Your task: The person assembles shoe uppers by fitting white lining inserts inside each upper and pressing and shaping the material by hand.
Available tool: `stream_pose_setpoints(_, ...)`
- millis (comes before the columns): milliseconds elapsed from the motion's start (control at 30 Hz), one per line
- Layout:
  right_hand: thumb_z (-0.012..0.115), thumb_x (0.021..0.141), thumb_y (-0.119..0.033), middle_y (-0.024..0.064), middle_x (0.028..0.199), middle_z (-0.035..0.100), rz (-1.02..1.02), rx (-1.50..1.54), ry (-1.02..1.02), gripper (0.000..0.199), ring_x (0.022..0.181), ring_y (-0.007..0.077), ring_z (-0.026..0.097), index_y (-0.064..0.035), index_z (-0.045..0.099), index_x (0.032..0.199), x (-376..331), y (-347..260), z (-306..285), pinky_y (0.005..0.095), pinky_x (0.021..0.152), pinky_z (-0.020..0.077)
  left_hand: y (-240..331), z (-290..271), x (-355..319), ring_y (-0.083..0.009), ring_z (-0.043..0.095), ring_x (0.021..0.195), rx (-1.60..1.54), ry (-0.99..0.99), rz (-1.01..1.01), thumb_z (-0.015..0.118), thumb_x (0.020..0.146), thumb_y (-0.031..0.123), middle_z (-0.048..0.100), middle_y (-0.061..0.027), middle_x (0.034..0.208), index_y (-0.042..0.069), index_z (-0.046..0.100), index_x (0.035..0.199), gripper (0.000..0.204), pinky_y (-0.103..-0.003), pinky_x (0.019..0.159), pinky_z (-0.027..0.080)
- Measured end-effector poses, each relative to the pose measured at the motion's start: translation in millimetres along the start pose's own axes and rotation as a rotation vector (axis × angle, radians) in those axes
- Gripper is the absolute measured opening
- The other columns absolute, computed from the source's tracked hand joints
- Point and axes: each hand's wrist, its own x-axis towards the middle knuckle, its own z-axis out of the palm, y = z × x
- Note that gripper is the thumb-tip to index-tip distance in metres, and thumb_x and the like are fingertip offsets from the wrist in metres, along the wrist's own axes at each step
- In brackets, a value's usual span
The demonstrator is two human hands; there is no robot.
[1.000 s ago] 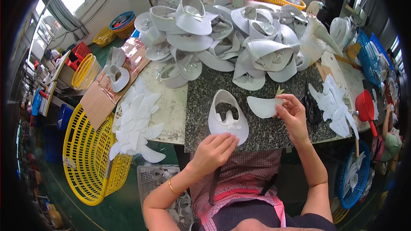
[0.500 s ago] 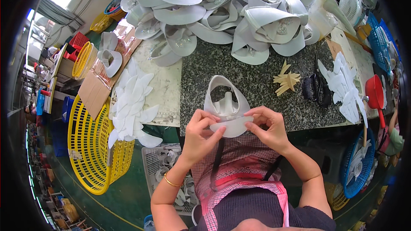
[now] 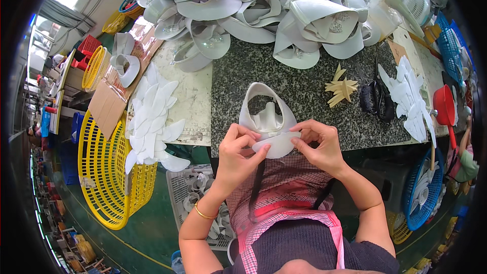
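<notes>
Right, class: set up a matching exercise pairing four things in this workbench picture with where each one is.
Things:
1. white visor piece
2. yellow basket
3. black scissors
4. red scoop

Places:
A. far right of the bench
B. between both hands at the bench's near edge
C. on the floor, left
D. on the dark stone top, right of the tan star pieces

Pairs: 1-B, 2-C, 3-D, 4-A

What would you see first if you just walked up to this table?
Probably the big heap of white curved pieces piled at the far side of the speckled stone table. Next, right at the near edge, the left hand and right hand pinching a flat white piece against a white looped shape. A bright yellow basket stands on the left.
</notes>
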Motion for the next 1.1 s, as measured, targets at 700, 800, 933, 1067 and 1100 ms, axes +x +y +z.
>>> stream_pose_setpoints(700,0.077,0.084,-0.001,0.0079,0.080,0.070,-0.300,-0.281,0.100,0.023,0.065,0.0171,0.070,-0.0043,0.073,0.107,-4,5,8,0.0285,0.062,0.0575,23,1,-5,-0.0252,0.063,0.082,0.682,0.165,0.159,0.086,0.075,0.004,0.056,-0.0119,0.094,0.001,0.068,0.093,0.026,-0.036,0.069,0.054)
stream_pose_setpoints(800,0.077,0.084,-0.001,0.0093,0.082,0.071,-0.509,-0.429,0.106,0.023,0.064,0.0190,0.070,-0.0023,0.072,0.107,-7,14,7,0.0307,0.060,0.0565,23,17,-4,-0.0274,0.063,0.081,0.411,0.054,0.211,0.083,0.077,0.003,0.058,-0.0119,0.094,0.002,0.067,0.098,0.027,-0.038,0.070,0.053)
stream_pose_setpoints(933,0.077,0.085,-0.003,0.0114,0.083,0.073,-0.588,-0.356,0.095,0.022,0.067,0.0257,0.071,0.0003,0.071,0.106,-8,15,-4,0.0343,0.062,0.0574,11,25,-3,-0.0287,0.065,0.084,0.283,-0.031,0.337,0.074,0.079,-0.007,0.063,-0.0120,0.094,0.002,0.067,0.097,0.021,-0.038,0.071,0.054)
stream_pose_setpoints(1067,0.075,0.084,-0.002,0.0090,0.090,0.073,-0.447,-0.304,0.029,0.017,0.078,0.0282,0.072,-0.0047,0.075,0.101,6,8,-16,0.0365,0.068,0.0587,7,24,-3,-0.0304,0.064,0.084,0.300,-0.008,0.413,0.069,0.075,-0.012,0.064,-0.0119,0.092,0.001,0.065,0.091,0.021,-0.039,0.072,0.053)
stream_pose_setpoints(1100,0.075,0.084,-0.002,0.0081,0.092,0.073,-0.502,-0.376,-0.009,0.016,0.082,0.0276,0.072,-0.0060,0.076,0.099,12,6,-15,0.0367,0.070,0.0588,6,25,-3,-0.0304,0.064,0.084,0.298,-0.010,0.417,0.069,0.075,-0.012,0.064,-0.0119,0.092,0.001,0.065,0.091,0.021,-0.039,0.072,0.053)
